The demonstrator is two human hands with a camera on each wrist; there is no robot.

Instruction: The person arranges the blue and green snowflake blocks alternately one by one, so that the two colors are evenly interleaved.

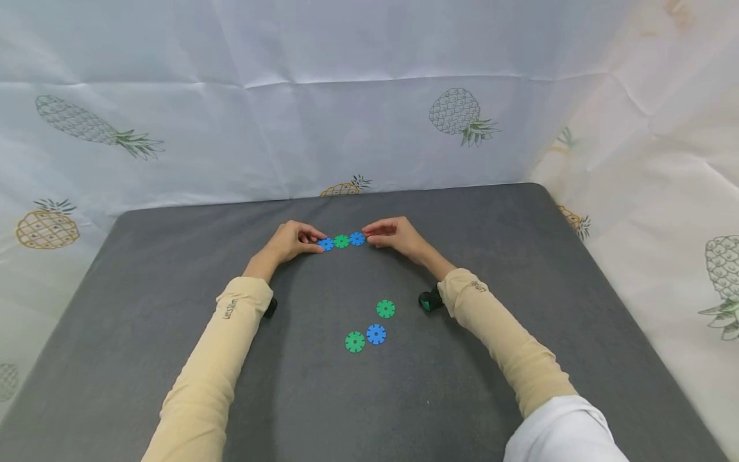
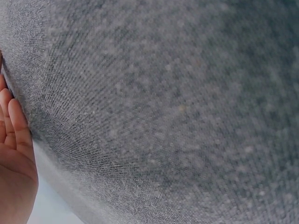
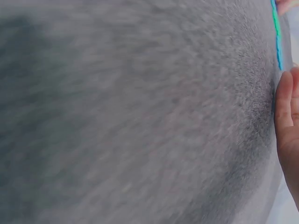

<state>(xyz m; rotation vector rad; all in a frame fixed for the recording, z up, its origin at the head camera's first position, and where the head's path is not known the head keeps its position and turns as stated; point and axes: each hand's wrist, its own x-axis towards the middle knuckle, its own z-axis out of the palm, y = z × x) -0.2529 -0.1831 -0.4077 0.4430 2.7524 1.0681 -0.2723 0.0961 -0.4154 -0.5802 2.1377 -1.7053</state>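
Note:
Three notched plastic discs lie in a row near the far side of the table: a blue disc point(image 1: 326, 244) at the left, a green disc point(image 1: 342, 241) in the middle and a blue disc point(image 1: 357, 239) at the right. My left hand point(image 1: 288, 242) pinches the left blue disc between thumb and fingers. At the opposite end my right hand point(image 1: 398, 236) holds the right blue disc by its outer edge. The right wrist view catches the row edge-on beside the right hand's fingers point(image 3: 284, 100). Only part of the left hand point(image 2: 16, 154) shows in its wrist view.
Closer to me on the grey table point(image 1: 323, 410) lie a green disc point(image 1: 385, 308), a blue disc point(image 1: 376, 334) and another green disc point(image 1: 355, 342). Pineapple-printed cloth point(image 1: 346, 135) hangs behind the table and along its right side.

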